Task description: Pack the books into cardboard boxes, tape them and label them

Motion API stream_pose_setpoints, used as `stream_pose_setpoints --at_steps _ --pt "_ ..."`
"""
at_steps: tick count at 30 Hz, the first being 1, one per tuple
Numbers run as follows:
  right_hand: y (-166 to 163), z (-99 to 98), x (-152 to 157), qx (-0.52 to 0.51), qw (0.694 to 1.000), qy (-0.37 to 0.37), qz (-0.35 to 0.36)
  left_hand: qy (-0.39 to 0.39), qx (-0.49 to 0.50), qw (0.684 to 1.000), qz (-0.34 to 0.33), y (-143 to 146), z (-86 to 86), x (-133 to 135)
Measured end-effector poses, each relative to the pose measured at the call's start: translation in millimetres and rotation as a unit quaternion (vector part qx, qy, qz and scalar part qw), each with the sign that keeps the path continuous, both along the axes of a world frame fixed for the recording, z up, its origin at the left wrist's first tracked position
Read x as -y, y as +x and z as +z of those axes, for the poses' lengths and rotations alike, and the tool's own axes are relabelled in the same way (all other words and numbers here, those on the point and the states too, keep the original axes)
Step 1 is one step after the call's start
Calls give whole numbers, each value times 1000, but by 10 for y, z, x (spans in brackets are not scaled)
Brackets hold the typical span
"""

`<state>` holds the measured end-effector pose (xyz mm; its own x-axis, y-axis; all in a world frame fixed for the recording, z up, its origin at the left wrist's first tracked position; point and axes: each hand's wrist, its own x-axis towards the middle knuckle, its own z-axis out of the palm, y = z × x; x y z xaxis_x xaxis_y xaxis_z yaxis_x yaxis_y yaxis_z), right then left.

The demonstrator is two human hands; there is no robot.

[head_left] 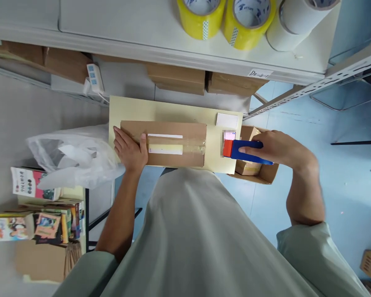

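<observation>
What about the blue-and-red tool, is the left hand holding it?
No, the right hand grips the blue-and-red tool, while the left hand rests on the cardboard box.

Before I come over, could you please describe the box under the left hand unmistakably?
Find the cream tabletop beside the grey shelf. On it, the left hand rests on a long brown box. Unlike the open carton beyond the tabletop's right end, it carries two pale strips.

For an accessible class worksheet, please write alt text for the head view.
A left hand rests on an oblong brown cardboard box on a cream rectangular tabletop, while the right hand holds a blue-and-red handheld tool. Two yellow tape rolls stand on a grey shelf.
</observation>
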<state>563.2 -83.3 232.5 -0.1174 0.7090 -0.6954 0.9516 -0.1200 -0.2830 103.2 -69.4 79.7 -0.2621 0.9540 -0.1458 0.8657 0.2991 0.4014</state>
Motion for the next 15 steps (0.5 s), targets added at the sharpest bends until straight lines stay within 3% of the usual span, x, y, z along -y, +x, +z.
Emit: stream_pose_setpoints --at_steps 7,15 --pt "-261 -494 -104 61 998 -13 28 -4 -22 1000 -1 16 -14 -29" --pt "-932 -632 11 93 994 31 44 -2 -74 997 -8 3 -56 -27"
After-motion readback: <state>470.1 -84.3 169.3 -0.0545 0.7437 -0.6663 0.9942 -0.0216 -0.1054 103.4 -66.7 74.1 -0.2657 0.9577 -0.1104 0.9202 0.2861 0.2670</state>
